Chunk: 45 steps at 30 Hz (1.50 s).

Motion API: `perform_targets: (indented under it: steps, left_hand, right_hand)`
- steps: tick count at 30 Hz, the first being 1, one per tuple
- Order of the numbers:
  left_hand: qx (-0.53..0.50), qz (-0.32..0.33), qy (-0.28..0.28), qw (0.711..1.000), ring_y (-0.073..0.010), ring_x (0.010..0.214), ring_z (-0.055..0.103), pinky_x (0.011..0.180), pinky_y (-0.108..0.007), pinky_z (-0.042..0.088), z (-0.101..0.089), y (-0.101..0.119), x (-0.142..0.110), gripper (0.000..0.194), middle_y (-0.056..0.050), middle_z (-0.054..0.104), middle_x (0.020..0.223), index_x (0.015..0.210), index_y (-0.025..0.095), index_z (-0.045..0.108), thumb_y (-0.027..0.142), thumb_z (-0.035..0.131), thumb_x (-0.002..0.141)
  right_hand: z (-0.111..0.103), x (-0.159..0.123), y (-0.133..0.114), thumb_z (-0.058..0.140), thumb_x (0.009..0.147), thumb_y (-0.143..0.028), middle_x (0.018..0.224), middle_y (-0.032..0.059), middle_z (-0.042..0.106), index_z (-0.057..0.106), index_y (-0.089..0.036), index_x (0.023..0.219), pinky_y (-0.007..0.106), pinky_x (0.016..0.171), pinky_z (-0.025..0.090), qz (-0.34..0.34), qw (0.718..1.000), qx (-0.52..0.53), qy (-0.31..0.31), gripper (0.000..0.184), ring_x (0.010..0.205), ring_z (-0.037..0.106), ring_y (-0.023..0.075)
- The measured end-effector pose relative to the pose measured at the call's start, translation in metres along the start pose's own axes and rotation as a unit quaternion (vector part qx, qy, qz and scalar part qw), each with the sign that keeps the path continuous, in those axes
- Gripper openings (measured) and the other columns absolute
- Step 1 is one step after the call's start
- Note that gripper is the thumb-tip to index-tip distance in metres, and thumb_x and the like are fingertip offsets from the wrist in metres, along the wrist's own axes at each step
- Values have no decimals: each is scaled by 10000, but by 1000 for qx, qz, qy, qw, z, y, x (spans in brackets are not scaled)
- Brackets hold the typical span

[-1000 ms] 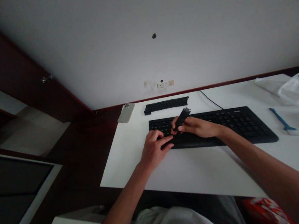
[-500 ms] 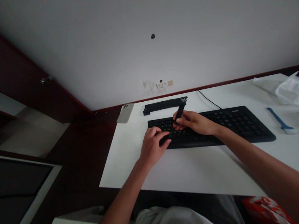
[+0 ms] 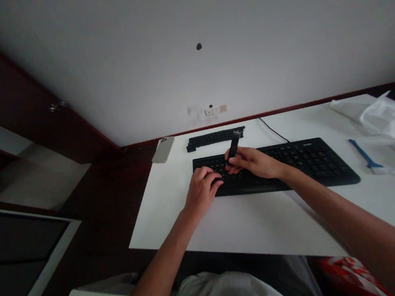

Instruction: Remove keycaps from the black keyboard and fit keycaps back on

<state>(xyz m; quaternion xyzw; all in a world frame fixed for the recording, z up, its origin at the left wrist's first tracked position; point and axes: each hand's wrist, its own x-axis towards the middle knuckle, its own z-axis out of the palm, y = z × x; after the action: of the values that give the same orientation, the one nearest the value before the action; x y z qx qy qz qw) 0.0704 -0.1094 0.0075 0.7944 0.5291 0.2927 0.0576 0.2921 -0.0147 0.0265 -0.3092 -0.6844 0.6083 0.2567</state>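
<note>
A black keyboard [image 3: 311, 165] lies on the white table, with some of its left side covered by my hands. My right hand [image 3: 251, 162] is closed round a slim black tool [image 3: 234, 145] with a greyish upper end; its lower end points down among the keys. Over the keyboard's left part, my left hand [image 3: 203, 187] has its thumb and index finger pinched together at the keys. Whatever may be between those fingertips is too small to make out. Behind the keyboard, loose black keycaps [image 3: 214, 138] are lined up in rows.
A phone [image 3: 163, 150] lies at the table's back left. To the right are a blue-handled brush [image 3: 364, 153] and crumpled white plastic [image 3: 383, 118]. A cable [image 3: 274, 130] runs from the keyboard towards the wall. A red package [image 3: 349, 273] sits below the front edge.
My left thumb and index finger, apart before, have closed together at the keys. The black tool in my right hand is slightly more upright. The view has shifted a little.
</note>
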Motion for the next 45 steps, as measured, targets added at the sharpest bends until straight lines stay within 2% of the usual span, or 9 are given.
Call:
perform_targets:
  steps: [6, 16, 21, 27, 33, 45]
  left_hand:
    - [19, 21, -1, 1000, -213, 991, 612, 895, -393, 537, 2, -1, -1, 121, -51, 623, 1025, 1063, 203, 702, 260, 660, 965]
    - [7, 14, 2, 1000, -201, 970, 622, 896, -381, 539, 3, -3, -2, 145, -42, 633, 1007, 1082, 210, 712, 277, 667, 962]
    - [0, 4, 8, 1000, -223, 1056, 594, 954, -397, 535, 0, 2, -4, 339, -53, 621, 1102, 1215, 243, 684, 348, 749, 900]
    - [8, 10, -16, 1000, -260, 1112, 556, 990, -449, 510, 1, 10, 2, 390, -69, 600, 1165, 1138, 242, 710, 430, 822, 816]
    - [-9, 1, -32, 999, -260, 1101, 562, 973, -445, 494, 6, 7, 7, 397, -69, 602, 1159, 1100, 229, 695, 435, 841, 794]
    - [-2, 13, -31, 999, -264, 1095, 557, 946, -435, 476, 8, 9, 4, 355, -67, 591, 1118, 1116, 220, 661, 424, 788, 854]
  right_hand:
    - [1, 0, 1, 648, 919, -565, 920, 66, 748, 588, -203, 1094, 414, 836, 630, 3, 1000, 3, 6, 407, 879, 746, 233]
    - [0, 0, 2, 665, 914, -564, 924, 76, 752, 595, -188, 1100, 398, 832, 627, 0, 1000, 10, 2, 425, 865, 744, 217]
    - [1, 0, 2, 655, 913, -568, 922, 70, 755, 590, -195, 1100, 383, 812, 617, -6, 1000, 4, -2, 422, 860, 740, 214]
    - [1, -3, -5, 633, 938, -513, 931, 62, 756, 609, -209, 1103, 399, 824, 615, -14, 999, -30, -12, 346, 896, 740, 231]
    - [-1, -3, -2, 638, 939, -493, 933, 57, 761, 607, -218, 1105, 391, 820, 621, -5, 1000, -10, -12, 324, 894, 746, 226]
    - [0, 0, 3, 676, 917, -494, 963, 58, 748, 601, -208, 1122, 396, 876, 618, 2, 999, 33, -19, 360, 955, 740, 226]
